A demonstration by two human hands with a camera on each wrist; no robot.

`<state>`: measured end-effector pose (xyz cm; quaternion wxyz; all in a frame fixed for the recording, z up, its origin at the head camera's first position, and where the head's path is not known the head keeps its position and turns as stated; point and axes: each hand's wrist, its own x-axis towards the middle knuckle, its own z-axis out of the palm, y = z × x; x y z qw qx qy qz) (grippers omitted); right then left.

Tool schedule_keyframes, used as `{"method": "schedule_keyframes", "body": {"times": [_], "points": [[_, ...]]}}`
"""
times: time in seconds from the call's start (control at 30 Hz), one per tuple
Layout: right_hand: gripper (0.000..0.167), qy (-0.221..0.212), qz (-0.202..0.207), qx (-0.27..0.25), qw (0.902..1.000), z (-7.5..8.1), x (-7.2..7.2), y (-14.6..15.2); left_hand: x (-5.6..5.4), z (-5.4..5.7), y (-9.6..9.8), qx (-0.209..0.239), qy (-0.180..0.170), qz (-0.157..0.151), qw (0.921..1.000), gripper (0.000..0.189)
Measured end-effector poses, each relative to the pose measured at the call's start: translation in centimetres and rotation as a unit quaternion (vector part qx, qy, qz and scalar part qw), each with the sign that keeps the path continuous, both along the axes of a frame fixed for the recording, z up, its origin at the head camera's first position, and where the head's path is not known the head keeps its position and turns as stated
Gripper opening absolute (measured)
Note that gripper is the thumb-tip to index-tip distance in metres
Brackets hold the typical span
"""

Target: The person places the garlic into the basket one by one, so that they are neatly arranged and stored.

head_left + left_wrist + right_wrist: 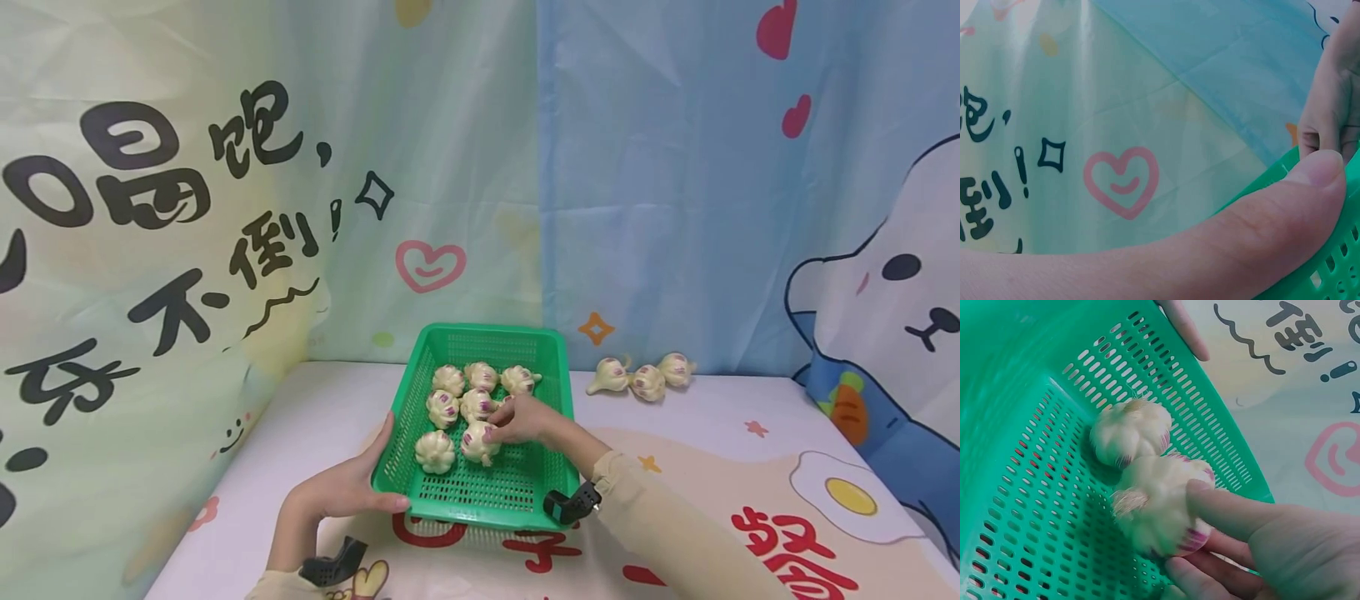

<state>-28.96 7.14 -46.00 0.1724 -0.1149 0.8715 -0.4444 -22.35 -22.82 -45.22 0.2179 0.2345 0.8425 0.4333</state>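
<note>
"What's left of centre, low down?"

"The left hand (351,485), fingers straight and spread along the green, perforated plastic basket (487,515). It only braces that corner, so a hard sideways push might skid the basket across the white printed table (330,400)."

"Mid-frame?"

"Round, cream-white garlic bulbs (449,380) streaked with purple, inside the basket. The front-most bulb on the right (476,452) is pinched between the thumb and fingers of the right hand (527,419); I can't tell if it's lifted. A loose fingertip grip could drop it onto its neighbours."

"Further right?"

"Three loose garlic bulbs (648,383) on the table, close together; a knock could roll them."
</note>
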Motion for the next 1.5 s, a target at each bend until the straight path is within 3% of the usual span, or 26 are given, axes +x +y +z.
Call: {"method": "schedule_keyframes", "body": {"times": [0.17,0.33,0.77,1.1,1.33,1.5], "points": [[0.022,0.045,0.024,0.04,0.9979,-0.3,0.1,0.1,0.0,0.1,0.1,-0.001,0.0,0.0,1.0,0.124],[0.016,0.049,0.028,0.044,0.9974,-0.4,0.3,0.0,0.0,0.2,0.2,0.001,0.0,-0.002,1.0,0.124],[0.019,0.067,0.024,0.071,0.9949,-0.4,0.5,-0.1,-0.1,0.2,0.6,-0.006,-0.01,0.0,0.9999,0.123],[0.027,0.112,0.033,0.088,0.9893,-0.1,0.7,0.3,0.1,0.0,0.7,-0.003,-0.005,-0.002,1.0,0.122],[0.039,0.111,0.019,0.049,0.9925,1.7,1.4,1.1,0.4,0.1,0.4,-0.01,-0.017,0.01,0.9998,0.122],[0.037,0.133,0.005,0.012,0.9911,3.1,1.7,3.8,0.3,0.2,0.1,-0.014,-0.017,0.017,0.9996,0.121]]}}
